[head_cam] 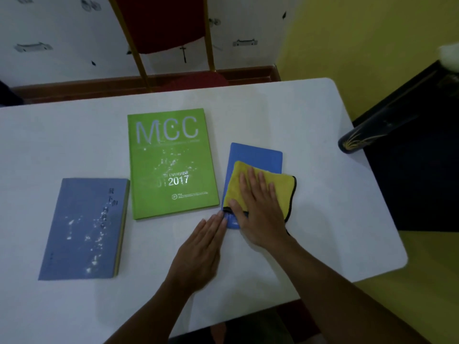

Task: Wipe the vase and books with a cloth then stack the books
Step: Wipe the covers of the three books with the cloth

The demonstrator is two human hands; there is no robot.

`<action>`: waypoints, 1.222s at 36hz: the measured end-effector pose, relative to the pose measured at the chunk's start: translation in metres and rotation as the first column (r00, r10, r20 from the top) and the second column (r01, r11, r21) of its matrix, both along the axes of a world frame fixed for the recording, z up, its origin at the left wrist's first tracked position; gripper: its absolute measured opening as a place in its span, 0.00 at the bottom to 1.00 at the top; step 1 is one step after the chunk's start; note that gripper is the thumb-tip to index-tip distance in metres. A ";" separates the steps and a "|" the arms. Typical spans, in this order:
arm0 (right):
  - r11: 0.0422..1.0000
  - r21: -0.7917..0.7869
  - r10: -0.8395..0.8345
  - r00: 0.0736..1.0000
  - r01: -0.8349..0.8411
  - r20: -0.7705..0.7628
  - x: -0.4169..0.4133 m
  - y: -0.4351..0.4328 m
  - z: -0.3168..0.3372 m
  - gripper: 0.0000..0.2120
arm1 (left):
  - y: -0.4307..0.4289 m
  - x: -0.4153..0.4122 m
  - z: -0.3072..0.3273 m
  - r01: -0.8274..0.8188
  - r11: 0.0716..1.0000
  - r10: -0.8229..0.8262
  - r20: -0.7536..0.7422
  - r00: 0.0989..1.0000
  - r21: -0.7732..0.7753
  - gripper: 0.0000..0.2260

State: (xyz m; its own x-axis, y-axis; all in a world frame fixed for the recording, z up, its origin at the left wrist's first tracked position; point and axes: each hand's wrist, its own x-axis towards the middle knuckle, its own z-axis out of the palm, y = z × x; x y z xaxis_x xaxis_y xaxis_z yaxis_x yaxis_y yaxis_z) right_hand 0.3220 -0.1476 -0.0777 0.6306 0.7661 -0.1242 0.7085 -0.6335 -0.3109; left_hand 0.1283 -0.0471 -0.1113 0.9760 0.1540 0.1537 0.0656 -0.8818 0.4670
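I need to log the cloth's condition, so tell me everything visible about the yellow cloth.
The yellow cloth looks like soft microfibre with a dark stitched edge, folded into a rough square. It lies flat over the near part of the small blue book, its right side overhanging onto the white table. The right hand presses flat on it, fingers spread. No stains can be made out.

"MCC", "OVERVIEW 2017" on green book

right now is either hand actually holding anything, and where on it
Nothing is gripped. The right hand presses flat on the yellow cloth over the small blue book; the left hand steadies that book's near left corner with its fingertips.
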 end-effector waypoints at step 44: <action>0.994 -0.061 0.090 0.995 -0.088 0.043 0.047 0.003 0.006 0.31 | 0.001 0.000 0.005 0.008 1.000 -0.009 -0.066 0.998 -0.008 0.31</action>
State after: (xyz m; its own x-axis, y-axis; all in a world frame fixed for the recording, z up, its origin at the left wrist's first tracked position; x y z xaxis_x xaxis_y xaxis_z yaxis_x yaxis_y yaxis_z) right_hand 0.3690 -0.1446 -0.0720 0.5663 0.8116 -0.1438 0.7754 -0.5837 -0.2410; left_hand 0.1287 -0.0456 -0.1067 0.9853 0.1464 0.0879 0.0888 -0.8791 0.4684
